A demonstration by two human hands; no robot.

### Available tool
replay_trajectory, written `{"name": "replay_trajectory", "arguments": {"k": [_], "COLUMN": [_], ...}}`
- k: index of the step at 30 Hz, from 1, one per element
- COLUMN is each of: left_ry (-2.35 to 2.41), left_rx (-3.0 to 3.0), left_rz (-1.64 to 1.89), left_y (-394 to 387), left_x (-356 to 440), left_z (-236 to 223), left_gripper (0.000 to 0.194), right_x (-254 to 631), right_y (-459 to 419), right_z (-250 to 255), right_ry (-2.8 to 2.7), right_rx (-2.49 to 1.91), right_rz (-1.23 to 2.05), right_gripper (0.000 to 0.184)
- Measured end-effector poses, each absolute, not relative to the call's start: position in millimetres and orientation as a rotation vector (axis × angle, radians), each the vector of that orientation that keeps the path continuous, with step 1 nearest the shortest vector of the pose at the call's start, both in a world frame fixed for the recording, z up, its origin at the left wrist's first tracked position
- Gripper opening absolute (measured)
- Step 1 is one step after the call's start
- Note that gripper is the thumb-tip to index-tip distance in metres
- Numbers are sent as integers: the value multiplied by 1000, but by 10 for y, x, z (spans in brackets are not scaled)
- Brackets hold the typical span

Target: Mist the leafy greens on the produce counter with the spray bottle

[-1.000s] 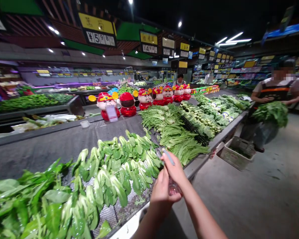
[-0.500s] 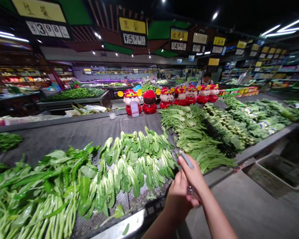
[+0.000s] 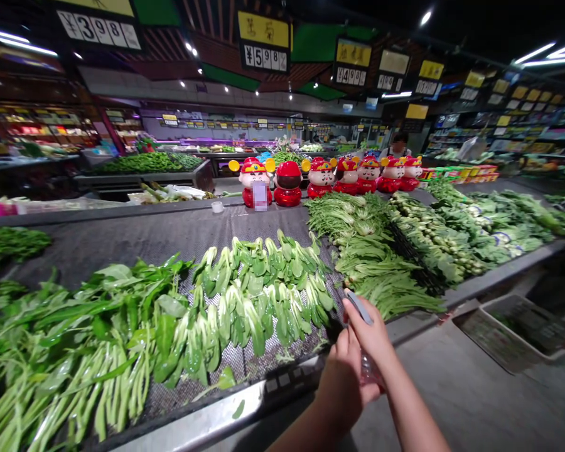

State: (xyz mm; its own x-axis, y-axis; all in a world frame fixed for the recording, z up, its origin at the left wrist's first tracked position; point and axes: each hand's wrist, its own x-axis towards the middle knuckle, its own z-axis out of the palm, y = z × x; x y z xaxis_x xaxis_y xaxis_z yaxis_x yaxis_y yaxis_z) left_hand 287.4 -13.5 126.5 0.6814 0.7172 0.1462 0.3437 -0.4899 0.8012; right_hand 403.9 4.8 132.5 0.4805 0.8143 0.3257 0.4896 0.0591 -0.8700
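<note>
A grey-topped clear bottle (image 3: 360,309) is being held near the front edge of the produce stand (image 3: 179,229), the right hand (image 3: 373,329) closing around its top, the left hand (image 3: 343,364) wrapping its body. Both hands are blocking part of that edge. Rows of bok choy (image 3: 253,323) are lying just left, long-stemmed greens (image 3: 115,361) farther left and leafy greens (image 3: 386,273) to the right. Red figurines (image 3: 320,181) are lining the back edge beside a small white cup (image 3: 217,207). A crate (image 3: 487,342) is standing beyond the front edge.
</note>
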Motion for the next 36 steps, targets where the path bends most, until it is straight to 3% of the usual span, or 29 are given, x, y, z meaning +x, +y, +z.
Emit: {"name": "replay_trajectory", "arguments": {"k": [17,29,36], "left_ry": [717,767,786], "left_rx": [2054,2073,2052], "left_rz": [519,448,464], "left_y": [-446,-559,-567], "left_x": [2692,2713,2686], "left_z": [812,766,721], "left_gripper": [98,102,90], "right_x": [3848,3869,3831], "right_y": [-345,-426,-409], "right_z": [892,769,667], "right_ry": [-1042,-1051,-1076], "right_rx": [-1670,-1696,-1694], "right_rz": [446,508,503], "right_gripper": [37,37,37]}}
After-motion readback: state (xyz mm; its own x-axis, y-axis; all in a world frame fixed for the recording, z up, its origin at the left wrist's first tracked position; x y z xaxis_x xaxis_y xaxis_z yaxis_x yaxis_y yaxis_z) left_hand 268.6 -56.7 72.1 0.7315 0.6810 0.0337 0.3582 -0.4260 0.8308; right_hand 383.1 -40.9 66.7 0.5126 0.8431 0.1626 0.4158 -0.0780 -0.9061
